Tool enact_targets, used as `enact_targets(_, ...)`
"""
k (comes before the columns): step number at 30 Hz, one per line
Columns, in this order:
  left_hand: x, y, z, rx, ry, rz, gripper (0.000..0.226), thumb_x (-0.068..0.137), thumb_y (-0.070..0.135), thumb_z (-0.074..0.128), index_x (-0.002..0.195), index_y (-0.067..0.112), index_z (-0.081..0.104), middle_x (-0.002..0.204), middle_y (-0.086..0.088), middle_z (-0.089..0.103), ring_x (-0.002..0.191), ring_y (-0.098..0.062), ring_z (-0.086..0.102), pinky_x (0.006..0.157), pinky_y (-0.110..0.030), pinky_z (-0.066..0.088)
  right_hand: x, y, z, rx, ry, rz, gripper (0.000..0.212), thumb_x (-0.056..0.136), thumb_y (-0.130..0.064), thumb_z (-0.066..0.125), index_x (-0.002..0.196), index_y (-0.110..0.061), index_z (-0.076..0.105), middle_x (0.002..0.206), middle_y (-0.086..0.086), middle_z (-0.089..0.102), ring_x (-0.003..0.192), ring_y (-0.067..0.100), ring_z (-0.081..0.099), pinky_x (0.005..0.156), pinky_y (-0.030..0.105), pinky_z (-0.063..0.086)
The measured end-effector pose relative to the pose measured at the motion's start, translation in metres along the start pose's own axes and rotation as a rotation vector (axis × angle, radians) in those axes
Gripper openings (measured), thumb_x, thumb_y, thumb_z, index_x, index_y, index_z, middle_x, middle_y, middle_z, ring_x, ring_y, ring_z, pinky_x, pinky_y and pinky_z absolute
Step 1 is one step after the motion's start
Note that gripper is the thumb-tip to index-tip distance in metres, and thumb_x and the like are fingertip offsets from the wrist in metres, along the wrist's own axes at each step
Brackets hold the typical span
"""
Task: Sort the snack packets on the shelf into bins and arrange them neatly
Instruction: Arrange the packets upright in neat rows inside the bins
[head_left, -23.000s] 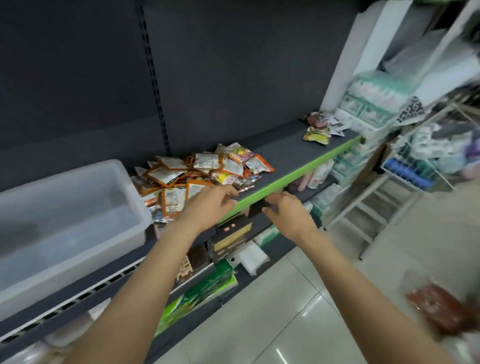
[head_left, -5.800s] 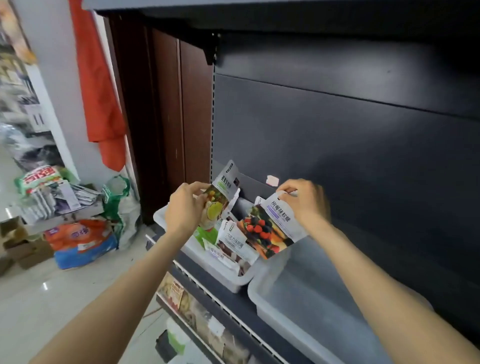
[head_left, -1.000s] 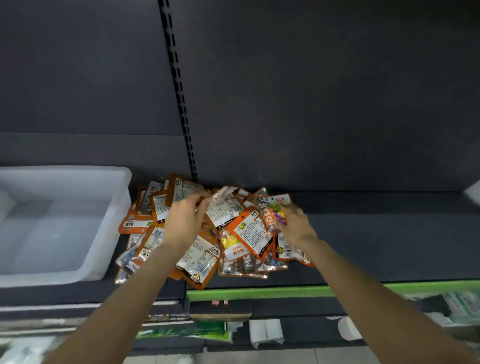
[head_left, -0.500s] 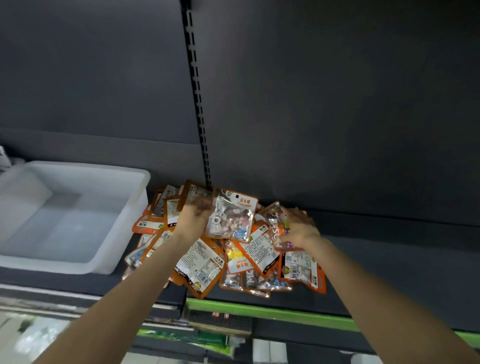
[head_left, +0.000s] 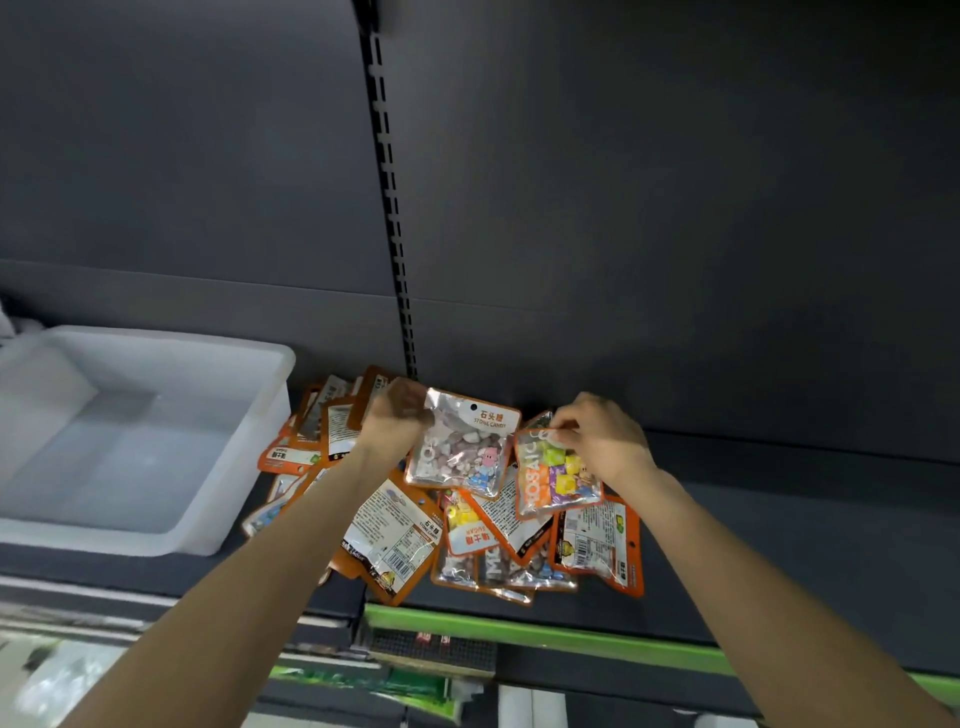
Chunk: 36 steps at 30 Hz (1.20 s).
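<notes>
A heap of orange-edged snack packets (head_left: 400, 535) lies on the dark shelf (head_left: 779, 551), right of a white plastic bin (head_left: 156, 535) with nothing in it. My left hand (head_left: 397, 415) pinches the top left corner of a clear stone candy packet (head_left: 460, 447) and holds it upright above the heap. My right hand (head_left: 597, 434) pinches the top edge of a mosaic candy packet (head_left: 556, 475) with yellow, green and purple cubes, lifted just right of the first one.
The shelf has a green front strip (head_left: 519, 631). A slotted upright (head_left: 389, 208) runs down the dark back panel behind the heap. Lower shelves with goods show below. The shelf right of the heap is bare.
Both hands have each lifted a packet off the heap, the left the stone candy, the right the mosaic candy. The view has shifted slightly up and right.
</notes>
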<state>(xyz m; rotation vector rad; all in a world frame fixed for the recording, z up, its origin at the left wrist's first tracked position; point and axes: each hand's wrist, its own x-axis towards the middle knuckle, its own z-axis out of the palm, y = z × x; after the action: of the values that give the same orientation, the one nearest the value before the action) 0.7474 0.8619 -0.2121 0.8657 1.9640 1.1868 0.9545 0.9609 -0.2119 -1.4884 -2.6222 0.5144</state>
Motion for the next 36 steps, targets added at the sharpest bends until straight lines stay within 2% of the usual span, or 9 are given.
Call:
enact_targets(4, -0.004, 0.008, -0.002, 0.099, -0.032, 0.146, 0.019, 0.089, 0.009, 0.062, 0.106, 0.001, 0.058, 0.09, -0.003, 0.056, 0.081, -0.019, 0.053, 0.071, -0.031, 0.046, -0.004, -0.013, -0.013, 0.022, 0.043, -0.024, 0.019, 0.094, -0.031, 0.055, 0.105, -0.022, 0.067, 0.107, -0.002, 0.055, 0.099, 0.017, 0.056, 0.07, 0.029, 0.037)
enact_targets(7, -0.009, 0.014, -0.011, 0.212, -0.061, 0.262, 0.019, 0.088, 0.004, 0.062, 0.106, 0.008, 0.063, 0.1, -0.003, 0.065, 0.088, -0.015, 0.06, 0.074, -0.017, 0.048, -0.008, -0.024, -0.022, 0.003, 0.055, -0.058, 0.017, 0.094, -0.031, 0.055, 0.103, -0.022, 0.067, 0.106, -0.002, 0.056, 0.097, 0.017, 0.057, 0.069, 0.027, 0.036)
enact_targets(8, -0.01, 0.015, -0.017, 0.275, -0.052, 0.304, 0.015, 0.088, 0.006, 0.062, 0.102, 0.011, 0.065, 0.099, -0.002, 0.068, 0.088, -0.015, 0.063, 0.075, -0.019, 0.049, -0.01, -0.029, -0.025, 0.005, 0.064, -0.069, 0.016, 0.094, -0.03, 0.056, 0.103, -0.022, 0.067, 0.106, -0.002, 0.057, 0.097, 0.017, 0.057, 0.068, 0.027, 0.036)
enact_targets(10, -0.016, 0.017, -0.033, 0.377, 0.009, 0.376, 0.012, 0.089, 0.01, 0.06, 0.098, 0.012, 0.068, 0.093, -0.002, 0.071, 0.085, -0.015, 0.065, 0.075, -0.023, 0.05, -0.013, -0.038, -0.031, 0.048, 0.087, -0.091, 0.014, 0.093, -0.028, 0.058, 0.101, -0.022, 0.067, 0.106, -0.002, 0.06, 0.096, 0.017, 0.059, 0.07, 0.029, 0.041)
enact_targets(14, -0.03, 0.019, -0.078, 0.47, 0.242, 0.495, 0.011, 0.09, 0.01, 0.058, 0.095, 0.013, 0.067, 0.085, -0.003, 0.071, 0.069, -0.017, 0.061, 0.061, -0.023, 0.045, -0.013, -0.069, -0.042, 0.148, 0.135, -0.163, 0.013, 0.092, -0.026, 0.059, 0.099, -0.02, 0.069, 0.103, -0.001, 0.061, 0.094, 0.018, 0.061, 0.078, 0.033, 0.049)
enact_targets(20, -0.051, 0.002, -0.162, 0.455, 0.4, 0.397, 0.01, 0.09, 0.016, 0.061, 0.094, 0.016, 0.07, 0.087, -0.006, 0.073, 0.081, -0.026, 0.067, 0.072, -0.037, 0.054, -0.01, -0.142, -0.043, 0.164, 0.204, -0.277, 0.013, 0.092, -0.024, 0.059, 0.097, -0.022, 0.07, 0.099, -0.005, 0.06, 0.09, 0.015, 0.059, 0.068, 0.027, 0.041)
enact_targets(26, -0.046, -0.02, -0.257, 0.345, 0.51, 0.331, 0.009, 0.088, 0.015, 0.063, 0.083, 0.021, 0.068, 0.079, -0.003, 0.069, 0.075, -0.017, 0.062, 0.067, -0.028, 0.044, 0.004, -0.24, -0.022, 0.219, 0.229, -0.345, 0.012, 0.092, -0.025, 0.059, 0.094, -0.023, 0.071, 0.099, -0.006, 0.06, 0.088, 0.014, 0.059, 0.072, 0.031, 0.049)
enact_targets(31, -0.005, -0.064, -0.351, 0.36, 0.48, 0.302, 0.013, 0.086, 0.015, 0.065, 0.079, 0.026, 0.065, 0.083, -0.006, 0.071, 0.082, -0.024, 0.066, 0.074, -0.035, 0.051, 0.03, -0.333, 0.008, 0.225, 0.263, -0.357, 0.013, 0.092, -0.023, 0.059, 0.095, -0.021, 0.071, 0.099, -0.006, 0.061, 0.089, 0.013, 0.06, 0.068, 0.024, 0.044)
enact_targets(36, 0.06, -0.099, -0.418, 0.41, 0.347, 0.281, 0.008, 0.086, 0.01, 0.063, 0.088, 0.014, 0.069, 0.091, -0.011, 0.072, 0.088, -0.028, 0.066, 0.075, -0.031, 0.047, 0.059, -0.409, 0.042, 0.142, 0.259, -0.236, 0.018, 0.095, -0.027, 0.055, 0.103, -0.019, 0.068, 0.107, -0.002, 0.069, 0.093, 0.015, 0.065, 0.064, 0.019, 0.044)
